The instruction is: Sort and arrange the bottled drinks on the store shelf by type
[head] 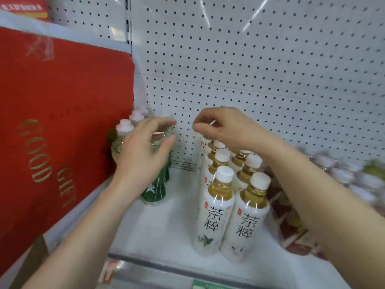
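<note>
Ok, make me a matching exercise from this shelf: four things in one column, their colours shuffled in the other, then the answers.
1 gift bag
2 front tea bottle
3 bottle beside the bag
4 back panel

A green label
B white, dotted with holes
C red
D white label, amber drink

Pairs: 1-C, 2-D, 3-A, 4-B

Left hand (143,147) and right hand (227,128), fingers loosely curled.
</note>
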Tool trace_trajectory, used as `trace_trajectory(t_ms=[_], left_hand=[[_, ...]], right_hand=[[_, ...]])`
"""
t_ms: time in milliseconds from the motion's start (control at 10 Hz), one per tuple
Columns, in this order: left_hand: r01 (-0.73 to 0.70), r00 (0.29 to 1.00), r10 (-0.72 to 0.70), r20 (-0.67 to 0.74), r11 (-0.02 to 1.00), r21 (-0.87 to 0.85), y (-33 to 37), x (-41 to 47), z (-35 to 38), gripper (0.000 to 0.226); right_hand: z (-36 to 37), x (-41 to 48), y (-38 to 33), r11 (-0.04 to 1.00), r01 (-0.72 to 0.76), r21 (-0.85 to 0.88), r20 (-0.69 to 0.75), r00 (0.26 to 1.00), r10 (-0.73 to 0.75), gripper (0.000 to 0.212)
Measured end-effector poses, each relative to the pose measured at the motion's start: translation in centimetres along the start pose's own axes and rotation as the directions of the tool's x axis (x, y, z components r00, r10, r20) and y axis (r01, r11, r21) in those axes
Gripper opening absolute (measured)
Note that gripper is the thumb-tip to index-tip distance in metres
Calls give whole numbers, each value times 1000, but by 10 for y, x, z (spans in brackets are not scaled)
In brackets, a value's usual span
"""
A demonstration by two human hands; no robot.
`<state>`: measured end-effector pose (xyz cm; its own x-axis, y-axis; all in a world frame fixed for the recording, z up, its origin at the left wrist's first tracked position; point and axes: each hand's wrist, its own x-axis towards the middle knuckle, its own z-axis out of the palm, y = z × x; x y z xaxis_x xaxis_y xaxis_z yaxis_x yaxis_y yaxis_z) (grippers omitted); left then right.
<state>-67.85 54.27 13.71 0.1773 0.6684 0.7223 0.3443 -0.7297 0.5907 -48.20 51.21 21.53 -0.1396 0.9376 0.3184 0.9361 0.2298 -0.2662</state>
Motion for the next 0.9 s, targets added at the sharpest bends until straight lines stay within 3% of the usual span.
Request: trace_trajectory(t_ms=[100, 200, 300, 500, 600, 800, 900], left_hand=[[-81, 970, 108, 218, 988, -130, 25, -27, 33, 33], [-68, 942, 115, 316, 986, -154, 35, -46, 52, 46], [-50, 940, 99, 326, 986, -156, 38, -55, 59, 34], [-33, 943, 88, 321, 984, -173, 38, -57, 61, 35], [-26, 946, 83, 312, 983, -182, 35, -61, 64, 34], [47, 958, 25, 284, 969, -244, 27, -78, 68, 55], [71, 979, -14, 202, 958, -277, 16, -92, 59, 52]], right_hand=[[17, -69, 21, 991, -68, 116, -318, 942, 102, 34], [45, -122, 29, 980, -68, 186, -493, 856, 153, 37], [62, -143, 29, 983, -99, 157, -500, 850, 165, 26], [64, -145, 26, 977, -106, 186, -473, 862, 183, 20], [64, -146, 27, 982, -114, 151, -466, 868, 172, 23], [49, -163, 29, 988, -151, 19, -393, 908, 146, 37], [20, -187, 37, 985, -163, 58, -572, 803, 167, 31]])
